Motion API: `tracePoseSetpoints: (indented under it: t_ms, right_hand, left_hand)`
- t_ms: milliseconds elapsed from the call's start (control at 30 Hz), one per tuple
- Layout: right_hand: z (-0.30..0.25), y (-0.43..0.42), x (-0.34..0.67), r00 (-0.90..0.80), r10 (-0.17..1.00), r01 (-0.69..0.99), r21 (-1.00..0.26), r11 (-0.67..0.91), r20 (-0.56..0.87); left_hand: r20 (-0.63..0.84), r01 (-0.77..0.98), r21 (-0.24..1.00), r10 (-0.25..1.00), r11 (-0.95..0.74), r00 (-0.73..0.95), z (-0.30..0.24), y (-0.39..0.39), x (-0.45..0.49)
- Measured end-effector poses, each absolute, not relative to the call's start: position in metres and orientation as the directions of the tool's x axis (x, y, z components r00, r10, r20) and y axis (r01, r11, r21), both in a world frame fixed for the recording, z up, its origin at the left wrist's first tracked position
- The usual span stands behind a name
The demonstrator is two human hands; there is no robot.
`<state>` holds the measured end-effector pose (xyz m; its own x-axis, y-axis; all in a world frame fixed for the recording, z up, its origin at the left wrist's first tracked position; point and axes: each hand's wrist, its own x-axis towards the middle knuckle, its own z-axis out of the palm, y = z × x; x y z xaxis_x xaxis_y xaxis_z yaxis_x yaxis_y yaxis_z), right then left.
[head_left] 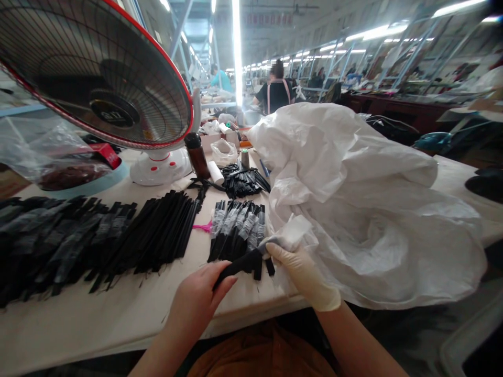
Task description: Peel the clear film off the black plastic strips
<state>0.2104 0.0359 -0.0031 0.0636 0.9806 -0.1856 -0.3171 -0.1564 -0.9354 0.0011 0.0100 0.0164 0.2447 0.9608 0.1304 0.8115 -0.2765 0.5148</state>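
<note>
My bare left hand (198, 293) is closed around the near end of a bundle of black strips (242, 263), held at a slant above the table's front edge. At the bundle's far end, my right hand (301, 272), in a pale thin glove, closes on it together with clear plastic film (296, 234). Part of the film hides that end. Just behind lie several black strip bundles wrapped in film (238, 225). To the left, unwrapped black strips (167, 230) form a dense row, with more film-wrapped bundles (66, 241) beyond them.
A large white plastic sack (373, 204) covers the table's right side. At the back left stands a fan with a red rim (113, 110), beside a brown bottle (197, 156). Loose black pieces (245, 180) and a thread spool (245, 157) lie behind the bundles. A person (277, 91) is farther off.
</note>
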Motion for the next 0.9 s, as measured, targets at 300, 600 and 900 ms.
tracePoseSetpoints:
  t_ms: [300, 600, 900]
  right_hand:
    - [0.004, 0.021, 0.185, -0.082, 0.975, -0.402, -0.888, -0.223, -0.207]
    - [0.003, 0.034, 0.200, 0.178, 0.973, -0.536, -0.844, -0.029, -0.146]
    - [-0.008, 0.030, 0.197, 0.060, 0.981, -0.651, -0.752, -0.103, -0.186]
  left_hand:
    - [-0.110, 0.593, 0.803, 0.963, -0.060, 0.246, 0.021, 0.011, 0.018]
    - [-0.096, 0.580, 0.814, 0.983, -0.013, 0.156, 0.024, 0.008, 0.022]
    - [-0.038, 0.624, 0.774, 0.977, -0.103, 0.208, 0.021, 0.008, 0.031]
